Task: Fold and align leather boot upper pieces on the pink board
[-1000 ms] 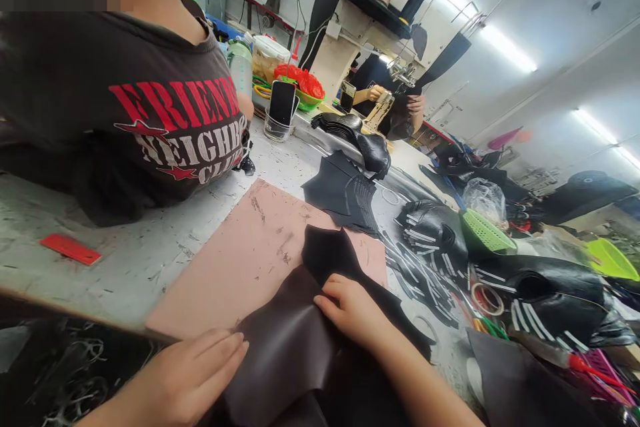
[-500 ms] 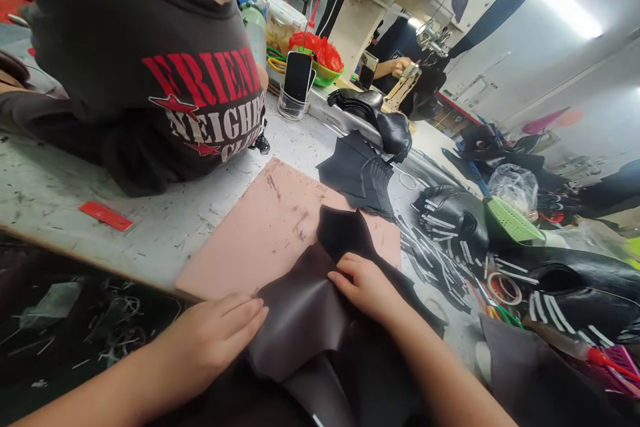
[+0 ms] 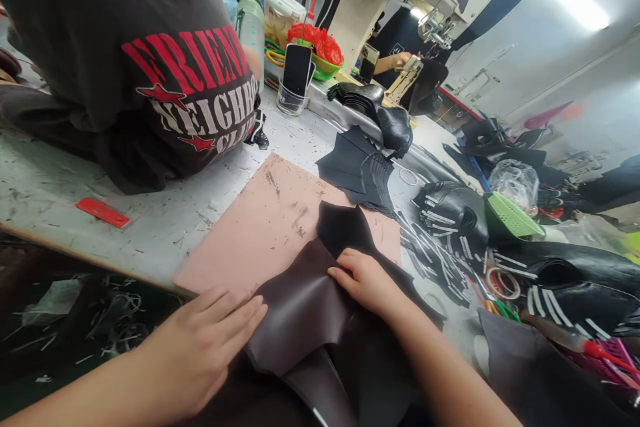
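A dark brown leather piece (image 3: pixel 300 310) lies over the front edge of a pink board (image 3: pixel 235 233), its lower part bent down toward me. My left hand (image 3: pixel 215 330) rests at the leather's left edge, fingers stretched out and lying flat; its thumb is hidden. At the right, my right hand (image 3: pixel 367 280) pinches the upper right edge of the leather between thumb and curled fingers. Under and behind it, a black leather piece (image 3: pixel 343 230) sticks out over the board. More dark pieces hang below, partly in shadow.
A person in a printed dark shirt (image 3: pixel 190 87) leans on the table (image 3: pixel 165 227) at left. A red strip (image 3: pixel 103 212) lies there. Stacked black pieces (image 3: pixel 355 167) sit behind the board; black leather parts with white strips (image 3: pixel 450 217) crowd the right. A phone (image 3: pixel 297 70) stands in a clear holder.
My left hand's fingers have straightened and spread slightly at the leather's edge. My right hand keeps its place. The person in the dark shirt has shifted a little left in view.
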Tool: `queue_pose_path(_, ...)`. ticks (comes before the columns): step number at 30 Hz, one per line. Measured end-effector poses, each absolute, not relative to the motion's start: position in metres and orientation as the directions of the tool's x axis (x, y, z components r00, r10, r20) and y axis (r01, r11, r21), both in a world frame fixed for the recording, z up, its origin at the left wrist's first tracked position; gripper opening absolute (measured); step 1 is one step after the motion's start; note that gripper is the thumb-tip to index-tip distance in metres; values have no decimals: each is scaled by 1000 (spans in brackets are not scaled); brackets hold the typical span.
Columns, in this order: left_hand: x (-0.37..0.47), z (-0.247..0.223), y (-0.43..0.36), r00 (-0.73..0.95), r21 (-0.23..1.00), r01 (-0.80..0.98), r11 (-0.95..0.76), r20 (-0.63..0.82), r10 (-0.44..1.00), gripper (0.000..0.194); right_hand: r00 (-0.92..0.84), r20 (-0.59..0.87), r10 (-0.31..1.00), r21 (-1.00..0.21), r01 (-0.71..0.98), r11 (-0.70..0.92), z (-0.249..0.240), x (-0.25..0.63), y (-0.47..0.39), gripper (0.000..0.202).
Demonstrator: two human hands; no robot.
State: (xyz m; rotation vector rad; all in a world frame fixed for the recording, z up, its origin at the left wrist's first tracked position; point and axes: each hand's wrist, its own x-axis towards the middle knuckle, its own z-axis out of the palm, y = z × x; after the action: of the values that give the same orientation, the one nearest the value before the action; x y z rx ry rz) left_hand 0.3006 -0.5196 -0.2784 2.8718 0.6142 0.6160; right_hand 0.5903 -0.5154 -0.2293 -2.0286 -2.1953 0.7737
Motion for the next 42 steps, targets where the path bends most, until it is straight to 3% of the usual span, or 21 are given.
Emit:
queue_pose_path(3, 298, -269, -521, 865, 170, 359, -918, 309, 396, 51, -117, -292, 949, -368, 930, 1, -229, 589, -515, 30)
queue_pose_path(6, 312, -262, -515, 896, 127, 277, -952, 325, 304, 44, -97, -285, 953, -362, 932, -13, -229, 587, -514, 30)
queue_pose_path(8, 331, -259, -508, 942, 91, 226, -970, 231, 241, 37, -98, -282, 954, -360, 933, -11, -228, 586, -513, 30)
queue_pose_path(11, 360, -258, -497, 977, -57, 172, -983, 135, 163, 35, -103, -275, 956, -348, 937, 0, -229, 586, -513, 30)
queue_pose_path(13, 371, -260, -490, 978, -99, 101, -990, 195, 80, 36, -103, -268, 958, -338, 941, 7, -230, 586, -514, 30)
queue_pose_path(15, 374, -266, -485, 956, -53, 60, -997, 290, 42, 41, -103, -262, 960, -329, 944, 12, -231, 586, -514, 31)
queue_pose_path(17, 372, -272, -482, 940, -1, 99, -995, 329, 93, 49, -103, -266, 959, -319, 947, 14, -232, 585, -513, 31)
queue_pose_path(20, 369, -279, -478, 938, 17, 217, -976, 272, 213, 56, -99, -283, 954, -299, 954, 10, -233, 585, -511, 30)
queue_pose_path(28, 376, -279, -477, 913, 54, 370, -928, 165, 373, 47, -81, -312, 947, -236, 972, 5, -228, 583, -507, 27)
queue_pose_path(33, 400, -269, -476, 887, -20, 430, -903, 198, 418, 35, -35, -349, 937, -101, 995, 0, -220, 576, -504, 25)
queue_pose_path(36, 410, -268, -475, 881, -45, 441, -896, 215, 422, 30, 85, -363, 928, -7, 996, -94, -201, 578, -510, 33)
queue_pose_path(39, 410, -275, -473, 868, -45, 454, -890, 247, 431, 40, 144, -439, 887, -80, 977, -198, -176, 590, -531, 44)
queue_pose_path(42, 405, -285, -469, 854, -23, 473, -881, 259, 452, 46, 133, -546, 827, -178, 946, -270, -159, 607, -570, 42)
